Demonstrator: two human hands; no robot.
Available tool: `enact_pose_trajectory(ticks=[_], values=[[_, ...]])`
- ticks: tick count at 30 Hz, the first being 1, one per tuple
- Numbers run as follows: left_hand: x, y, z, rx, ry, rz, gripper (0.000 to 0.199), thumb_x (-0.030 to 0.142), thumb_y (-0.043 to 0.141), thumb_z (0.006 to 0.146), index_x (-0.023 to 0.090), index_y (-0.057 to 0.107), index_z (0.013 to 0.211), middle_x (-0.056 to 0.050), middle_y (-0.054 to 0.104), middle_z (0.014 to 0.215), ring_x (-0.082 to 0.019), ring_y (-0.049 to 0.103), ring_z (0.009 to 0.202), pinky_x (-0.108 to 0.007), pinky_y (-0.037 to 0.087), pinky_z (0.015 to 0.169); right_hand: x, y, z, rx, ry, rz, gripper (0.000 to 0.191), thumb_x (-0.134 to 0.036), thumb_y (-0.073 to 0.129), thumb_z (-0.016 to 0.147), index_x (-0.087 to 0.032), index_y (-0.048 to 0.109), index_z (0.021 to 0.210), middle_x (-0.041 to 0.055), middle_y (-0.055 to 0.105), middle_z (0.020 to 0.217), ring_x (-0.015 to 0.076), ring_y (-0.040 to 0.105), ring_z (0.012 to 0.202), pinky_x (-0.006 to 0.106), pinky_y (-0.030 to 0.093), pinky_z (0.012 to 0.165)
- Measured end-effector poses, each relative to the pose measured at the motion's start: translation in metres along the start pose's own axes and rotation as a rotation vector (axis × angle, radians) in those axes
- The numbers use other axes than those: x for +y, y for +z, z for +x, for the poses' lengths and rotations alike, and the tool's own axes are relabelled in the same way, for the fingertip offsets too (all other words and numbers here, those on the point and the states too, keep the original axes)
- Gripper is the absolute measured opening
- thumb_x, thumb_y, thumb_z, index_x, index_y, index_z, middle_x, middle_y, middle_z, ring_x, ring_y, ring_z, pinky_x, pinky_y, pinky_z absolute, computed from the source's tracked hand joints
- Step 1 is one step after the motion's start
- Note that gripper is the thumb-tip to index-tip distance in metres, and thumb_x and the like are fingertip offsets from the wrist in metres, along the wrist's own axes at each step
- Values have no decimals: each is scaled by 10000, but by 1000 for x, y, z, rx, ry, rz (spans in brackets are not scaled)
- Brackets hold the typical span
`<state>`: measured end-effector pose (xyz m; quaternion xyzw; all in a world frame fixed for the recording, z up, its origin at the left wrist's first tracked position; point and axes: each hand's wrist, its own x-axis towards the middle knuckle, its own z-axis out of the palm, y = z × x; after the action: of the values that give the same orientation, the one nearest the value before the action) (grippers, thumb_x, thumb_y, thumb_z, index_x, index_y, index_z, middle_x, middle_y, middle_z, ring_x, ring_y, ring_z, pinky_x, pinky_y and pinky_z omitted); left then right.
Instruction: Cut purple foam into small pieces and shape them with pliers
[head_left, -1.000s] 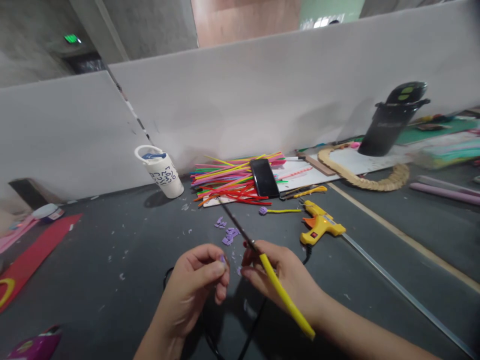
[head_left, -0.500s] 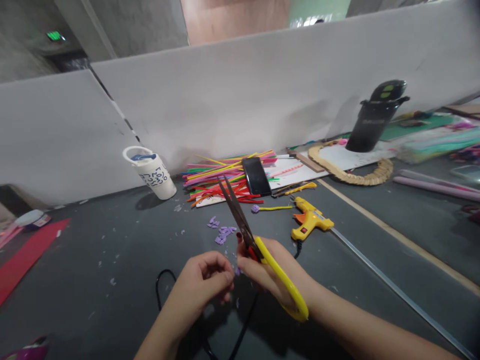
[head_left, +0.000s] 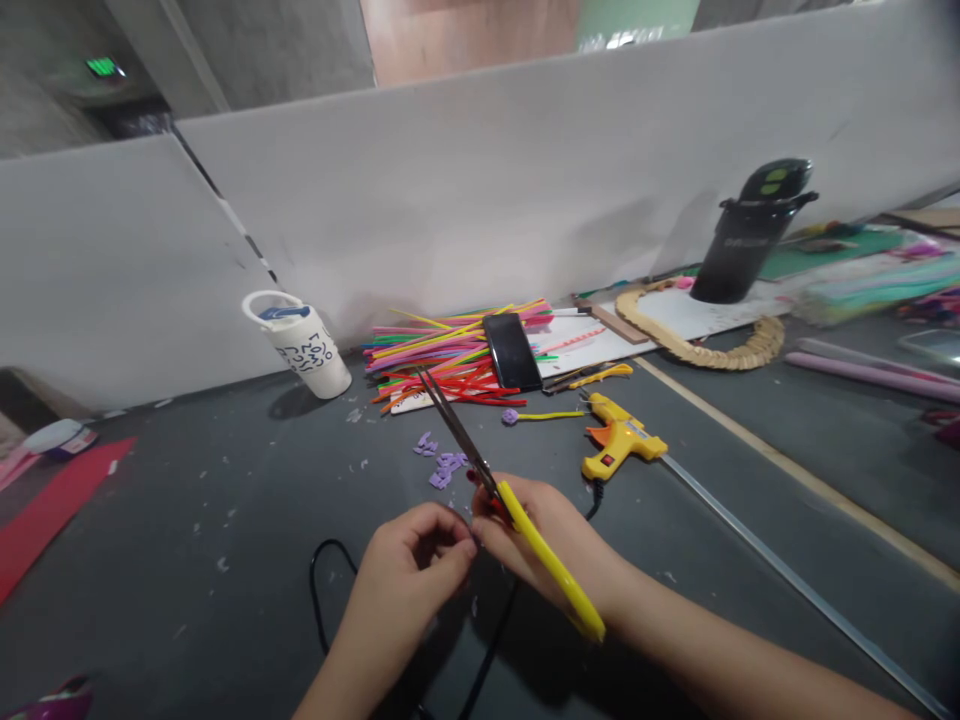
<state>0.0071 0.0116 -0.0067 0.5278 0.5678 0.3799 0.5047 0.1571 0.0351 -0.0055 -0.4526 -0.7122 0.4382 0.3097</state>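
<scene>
My right hand (head_left: pixel 536 535) is wrapped round a pair of scissors (head_left: pixel 551 560) with yellow handles and dark blades. The blades point up and to the left and are nearly together. Beside it, my left hand (head_left: pixel 420 560) is closed in a pinch, its fingertips meeting my right thumb. Whatever lies in the pinch is hidden. Beyond the hands, small purple pieces (head_left: pixel 448 470) are scattered on the dark table. A yellow stem with a purple ball tip (head_left: pixel 551 416) lies farther back.
A yellow glue gun (head_left: pixel 622 437) with a long clear stick sits to the right. Behind are colourful pipe cleaners (head_left: pixel 427 352), a phone (head_left: pixel 512 352), a white cup (head_left: pixel 311 352), a cardboard ring (head_left: pixel 705 355) and a black tumbler (head_left: pixel 739 250). Red sheet (head_left: pixel 52 520) lies left; a black cord (head_left: pixel 319 600) runs below.
The scissors and my right hand have shifted slightly left, and the blades have drawn closer together. My left hand has moved a little right, and its fingertips now meet the right thumb.
</scene>
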Motion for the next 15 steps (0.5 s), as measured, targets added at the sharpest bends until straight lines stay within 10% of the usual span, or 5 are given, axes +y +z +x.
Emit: enact_pose_trajectory(ticks=[15], values=[[11,-15,-5,249,39,-577,39,150,699,659,138,662,657,5,655,569,-74,561,468,-148,444,444,1,9,-7,7,-27,-511,472,-601,602,685,-191,515,901,33,612,766,209,564,679,268,332,570]])
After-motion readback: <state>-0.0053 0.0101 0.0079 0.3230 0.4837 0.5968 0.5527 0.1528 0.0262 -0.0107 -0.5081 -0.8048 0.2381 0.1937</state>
